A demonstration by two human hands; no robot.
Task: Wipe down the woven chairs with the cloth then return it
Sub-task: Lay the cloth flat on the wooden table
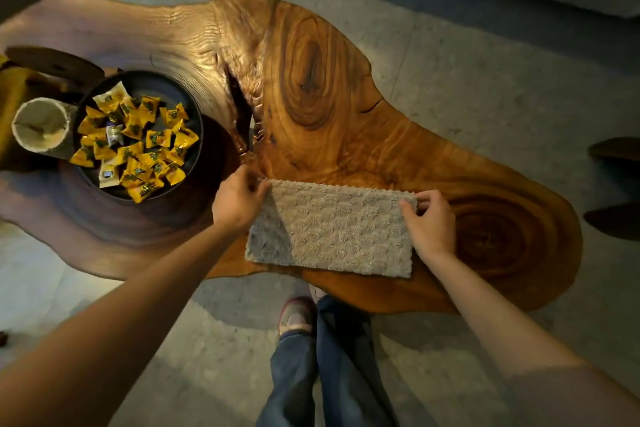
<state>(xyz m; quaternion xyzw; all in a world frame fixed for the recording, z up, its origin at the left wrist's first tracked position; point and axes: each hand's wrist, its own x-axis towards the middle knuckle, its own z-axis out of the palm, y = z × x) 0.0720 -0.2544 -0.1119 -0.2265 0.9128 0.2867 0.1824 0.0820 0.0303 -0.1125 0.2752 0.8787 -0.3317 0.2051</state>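
**A:** Where is the cloth?

**B:** The rectangular, nubbly grey-beige cloth [329, 232] lies flat on the honey-brown live-edge wooden slab table [311, 97]. It sits close to the table's near edge, with its long side running left to right.

**A:** And the hands?

**B:** Both hold it. The left hand [239, 199] pinches the far left corner between thumb and fingers. The right hand [431, 222] pinches the far right corner the same way, with its fingers curled over the edge.

**A:** Any containers on the table?

**B:** Two, both on the left part of the table, apart from the cloth. A dark round shallow bowl [162, 88] holds a heap of small yellow wrapped sweets [138, 142], with a couple of pale wrappers [114, 135] mixed among them. The heap fills the near and left side, and the far part of the bowl's bottom shows bare.

**A:** The second?

**B:** A pale, rough-walled cylindrical cup [40, 125] just beside the bowl's left rim, its open mouth turned toward the camera. The inside looks pale, and I cannot tell whether anything is in it.

**A:** Anything below the table?

**B:** The person's legs in blue jeans [346, 357] and one pinkish shoe [298, 315], on the grey speckled floor [450, 97].
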